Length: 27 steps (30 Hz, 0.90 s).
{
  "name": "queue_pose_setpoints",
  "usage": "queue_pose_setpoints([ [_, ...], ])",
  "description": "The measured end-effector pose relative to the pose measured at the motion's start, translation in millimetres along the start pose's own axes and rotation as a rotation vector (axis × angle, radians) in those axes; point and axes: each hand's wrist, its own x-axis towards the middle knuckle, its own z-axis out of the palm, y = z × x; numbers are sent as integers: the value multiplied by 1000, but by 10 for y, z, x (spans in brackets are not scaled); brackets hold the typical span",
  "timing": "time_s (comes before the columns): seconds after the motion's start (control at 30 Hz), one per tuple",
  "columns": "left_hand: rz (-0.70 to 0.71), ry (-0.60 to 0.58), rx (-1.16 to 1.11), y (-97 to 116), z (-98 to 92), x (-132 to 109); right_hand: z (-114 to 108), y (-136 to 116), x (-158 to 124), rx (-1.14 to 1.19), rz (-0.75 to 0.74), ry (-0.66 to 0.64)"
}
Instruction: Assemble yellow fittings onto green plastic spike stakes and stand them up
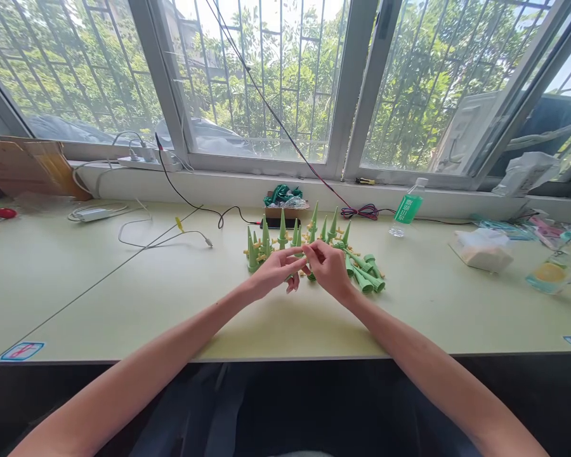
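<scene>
The left hand [276, 270] and right hand [330, 266] meet fingertip to fingertip, pinching a small piece [307, 259] mostly hidden by fingers. Just behind, pointed green cones [282, 233] stand upright on the pale surface [124, 298]; fallen cones [367, 274] lie right.

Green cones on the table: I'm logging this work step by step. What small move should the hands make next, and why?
Probably lift the small piece pinched between left hand and right hand over to the upright cones and stand it there. Both hands' fingertips meet on it, mostly hiding it; upright cones stand just behind, while lying cones rest beside the right hand.
</scene>
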Motion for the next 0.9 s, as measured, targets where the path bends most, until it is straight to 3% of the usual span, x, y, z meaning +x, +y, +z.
queue_pose_setpoints([
  [0.33,76,47,205,-31,21,0,7,16,-4,7,0,-38],
  [0.9,186,236,493,-101,71,-16,-3,12,3,22,-9,-72],
])
